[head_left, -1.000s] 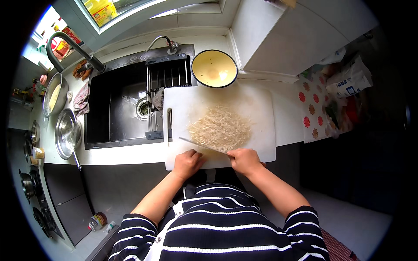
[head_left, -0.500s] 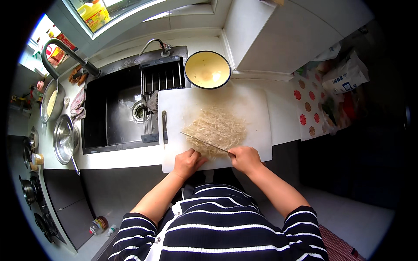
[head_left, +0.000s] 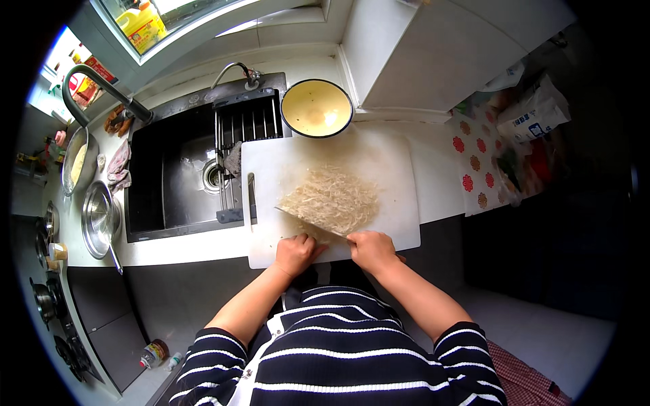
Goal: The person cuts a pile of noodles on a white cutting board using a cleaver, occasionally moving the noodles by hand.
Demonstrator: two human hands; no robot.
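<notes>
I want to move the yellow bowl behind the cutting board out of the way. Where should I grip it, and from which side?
Take the yellow bowl by its dark rim, coming from above on its near side, over the white cutting board. It stands upright and open with no handle, so the rim looks like the best hold. The cabinet crowds its right and the sink rack its left.

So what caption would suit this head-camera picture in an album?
Right hand holds a knife against pale shredded food on a white cutting board, left hand alongside.

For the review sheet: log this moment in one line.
right hand: grips knife | left hand: on cutting board | shredded pile: at blade
</notes>
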